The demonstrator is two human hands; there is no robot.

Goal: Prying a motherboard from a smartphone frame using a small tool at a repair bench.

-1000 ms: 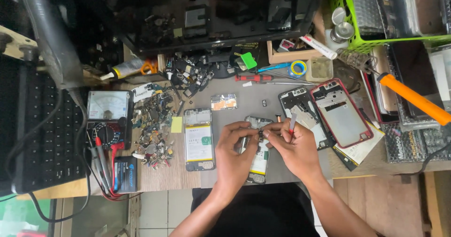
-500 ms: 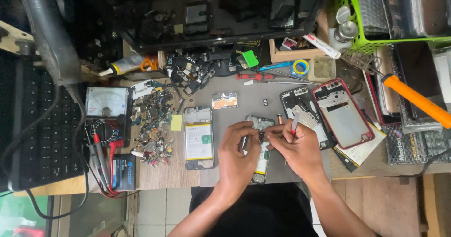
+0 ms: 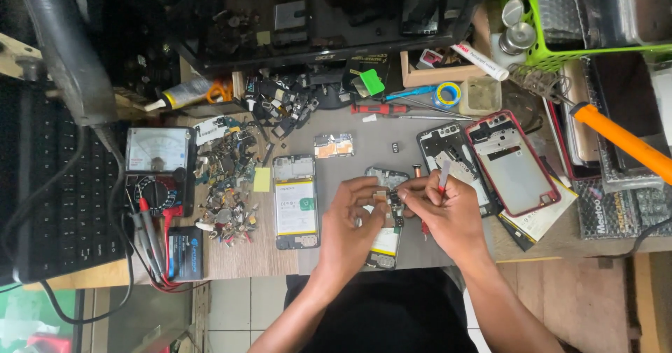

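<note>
Your left hand was curled over the opened black phone with its yellow-and-white battery exposed, lying near the table's front edge. Your right hand pinched a thin red-and-white tool above its board. A slip there could have gouged the battery or board, I judged. Loose small metal parts toward the left edge could have scattered.

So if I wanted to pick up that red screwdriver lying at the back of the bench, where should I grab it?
Take the red screwdriver by its thick red handle, coming straight down from above. It lies flat, handle to the left, its thin shaft pointing right toward the tape roll. Loose parts crowd its left end, so pinch across the handle's middle.
</note>
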